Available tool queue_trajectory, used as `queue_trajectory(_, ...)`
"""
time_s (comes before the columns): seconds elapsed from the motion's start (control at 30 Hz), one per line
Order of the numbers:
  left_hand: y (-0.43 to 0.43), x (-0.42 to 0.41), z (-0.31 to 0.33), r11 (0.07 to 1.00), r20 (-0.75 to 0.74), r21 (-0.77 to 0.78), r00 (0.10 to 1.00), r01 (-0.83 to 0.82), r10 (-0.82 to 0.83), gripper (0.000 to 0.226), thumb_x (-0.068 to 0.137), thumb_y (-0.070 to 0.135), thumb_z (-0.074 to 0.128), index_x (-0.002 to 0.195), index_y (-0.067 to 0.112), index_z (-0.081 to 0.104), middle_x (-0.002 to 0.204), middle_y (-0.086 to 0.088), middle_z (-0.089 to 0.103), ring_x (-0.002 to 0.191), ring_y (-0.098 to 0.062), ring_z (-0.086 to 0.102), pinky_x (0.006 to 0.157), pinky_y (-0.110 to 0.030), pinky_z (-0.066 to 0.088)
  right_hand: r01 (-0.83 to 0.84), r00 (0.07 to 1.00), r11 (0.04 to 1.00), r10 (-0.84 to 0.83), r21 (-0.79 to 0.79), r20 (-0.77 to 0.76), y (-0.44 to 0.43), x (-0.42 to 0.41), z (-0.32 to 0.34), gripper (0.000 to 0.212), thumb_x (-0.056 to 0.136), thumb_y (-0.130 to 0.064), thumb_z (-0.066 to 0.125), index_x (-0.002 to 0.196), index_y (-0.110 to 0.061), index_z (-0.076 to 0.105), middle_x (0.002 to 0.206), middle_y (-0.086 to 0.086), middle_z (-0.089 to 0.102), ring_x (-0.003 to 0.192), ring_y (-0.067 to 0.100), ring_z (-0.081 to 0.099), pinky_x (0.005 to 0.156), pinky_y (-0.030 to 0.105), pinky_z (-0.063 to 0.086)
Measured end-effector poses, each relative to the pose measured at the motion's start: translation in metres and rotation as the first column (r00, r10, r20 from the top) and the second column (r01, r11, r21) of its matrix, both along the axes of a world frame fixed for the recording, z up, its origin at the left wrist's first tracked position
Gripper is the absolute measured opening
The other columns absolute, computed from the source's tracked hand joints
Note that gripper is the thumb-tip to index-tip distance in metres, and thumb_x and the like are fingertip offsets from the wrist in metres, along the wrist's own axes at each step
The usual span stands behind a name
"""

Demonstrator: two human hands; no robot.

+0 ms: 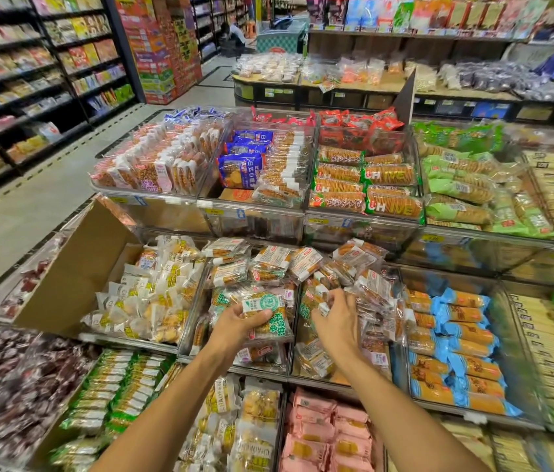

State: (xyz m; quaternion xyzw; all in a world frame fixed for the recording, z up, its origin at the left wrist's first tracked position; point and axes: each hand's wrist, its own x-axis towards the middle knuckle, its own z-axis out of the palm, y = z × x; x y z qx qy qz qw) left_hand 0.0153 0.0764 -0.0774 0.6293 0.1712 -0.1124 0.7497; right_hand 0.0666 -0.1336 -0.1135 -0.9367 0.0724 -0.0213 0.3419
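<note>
Nearest the camera lay pink packets [323, 434] and, to their left, green-striped biscuit packs [125, 396] beside a heap of dark red sweets [13, 386]. Both bare forearms reached over these to the middle tier. There the left hand [234, 323] had its fingers curled round a green-labelled packet [263, 304], which sat on top of the heap in a clear bin [262, 369]. The right hand [336, 323] was just beside it, over the next compartment. Its thumb and fingers pinched a small packet [323, 308] with a white end (the print was too blurred to read). A cardboard flap [74, 277] stood tilted to the left of the yellow-labelled packets [146, 301], and blue-ended packs [456, 352] lay in rows to the right. On the upper tier were cracker rolls [391, 175], blue packets [241, 161] and red packets [360, 127]. Well beyond, stocked shelves [30, 80] lined the aisle on the left.
</note>
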Motion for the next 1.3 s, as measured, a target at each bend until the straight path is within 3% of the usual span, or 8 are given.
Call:
queue_trajectory(0.2, -0.008, 0.000, 0.001, 1.000, -0.009, -0.009, 1.000, -0.012, 0.012, 0.106, 0.086, 0.031, 0.083, 0.164, 0.003, 0.016, 0.166, -0.016, 0.033, 0.146, -0.034, 0.042, 0.123, -0.058, 0.030, -0.026, 0.996, 0.999, 0.024, -0.027, -0.084, -0.017, -0.007, 0.005, 0.041, 0.097, -0.039, 0.072, 0.115, -0.023, 0.039, 0.075, -0.004, 0.056, 0.054, 0.011, 0.048, 0.045, 0.025, 0.040)
queue_trajectory(0.43, -0.010, -0.004, 0.003, 1.000, -0.056, -0.010, 0.998, 0.004, -0.004, 0.098, 0.081, 0.042, 0.087, 0.157, 0.009, 0.034, 0.142, -0.012, 0.060, 0.122, -0.027, 0.061, 0.115, -0.051, 0.039, -0.189, 0.966, 0.937, 0.123, -0.295, -0.228, -0.015, -0.001, 0.017, 0.056, 0.098, -0.053, 0.065, 0.133, -0.011, 0.052, 0.077, -0.004, 0.060, 0.058, 0.011, 0.053, 0.050, 0.030, 0.043)
queue_trajectory(0.53, -0.007, -0.007, 0.005, 1.000, -0.049, -0.031, 0.999, -0.005, 0.004, 0.104, 0.063, 0.052, 0.095, 0.143, 0.004, 0.048, 0.120, -0.012, 0.075, 0.115, -0.032, 0.069, 0.112, -0.055, 0.046, -0.126, 0.959, 0.984, 0.089, -0.123, -0.268, -0.012, -0.001, 0.018, 0.059, 0.100, -0.046, 0.065, 0.140, -0.007, 0.046, 0.086, 0.001, 0.064, 0.061, 0.014, 0.059, 0.053, 0.031, 0.050)
queue_trajectory(0.73, -0.004, -0.007, 0.008, 0.994, -0.152, -0.108, 0.988, 0.014, -0.031, 0.072, 0.095, 0.023, 0.076, 0.144, -0.011, 0.036, 0.100, -0.013, 0.075, 0.100, -0.028, 0.069, 0.110, -0.053, 0.049, 0.057, 0.942, 0.977, 0.015, 0.204, -0.335, -0.014, -0.006, 0.014, 0.055, 0.102, -0.041, 0.064, 0.145, -0.011, 0.048, 0.107, 0.004, 0.065, 0.077, 0.016, 0.064, 0.074, 0.031, 0.051)
queue_trajectory(0.9, -0.005, -0.003, 0.007, 0.991, -0.178, -0.110, 0.979, 0.079, -0.098, 0.014, 0.103, 0.009, 0.061, 0.093, 0.007, 0.052, 0.086, -0.012, 0.070, 0.082, -0.026, 0.062, 0.104, -0.053, 0.048, 0.237, 0.929, 0.625, 0.076, 0.744, -0.361, -0.032, -0.020, 0.023, 0.073, 0.099, -0.033, 0.070, 0.159, -0.012, 0.033, 0.157, 0.010, 0.044, 0.130, 0.030, 0.057, 0.117, 0.049, 0.042)
queue_trajectory(1.07, 0.000, 0.006, 0.007, 0.979, -0.217, -0.115, 0.957, 0.169, -0.191, 0.011, 0.104, 0.011, 0.060, 0.097, 0.003, 0.058, 0.067, -0.001, 0.063, 0.061, -0.016, 0.059, 0.103, -0.055, 0.050, 0.270, 0.911, 0.402, 0.187, 0.875, -0.367, -0.039, -0.030, 0.036, 0.031, 0.100, -0.019, 0.063, 0.126, -0.011, 0.047, 0.139, 0.007, 0.052, 0.071, 0.019, 0.071, 0.090, 0.040, 0.057)
queue_trajectory(1.17, -0.001, 0.011, 0.010, 0.973, -0.183, -0.115, 0.958, 0.202, -0.221, 0.019, 0.099, 0.015, 0.065, 0.106, -0.001, 0.057, 0.071, -0.001, 0.068, 0.069, -0.017, 0.063, 0.100, -0.056, 0.051, 0.263, 0.932, 0.380, 0.139, 0.887, -0.336, -0.039, -0.040, 0.038, 0.060, 0.106, -0.029, 0.057, 0.158, -0.016, 0.030, 0.145, 0.012, 0.058, 0.077, 0.025, 0.075, 0.109, 0.052, 0.048)
queue_trajectory(1.3, -0.009, 0.016, 0.017, 0.960, -0.126, -0.094, 0.954, 0.262, -0.273, 0.052, 0.098, 0.016, 0.067, 0.128, -0.020, 0.043, 0.083, -0.010, 0.072, 0.068, -0.018, 0.069, 0.070, -0.037, 0.056, 0.280, 0.949, 0.341, 0.041, 0.897, -0.312, -0.044, -0.053, 0.031, 0.111, 0.083, -0.045, 0.079, 0.167, -0.021, 0.012, 0.169, 0.010, 0.030, 0.139, 0.030, 0.054, 0.120, 0.059, 0.036)
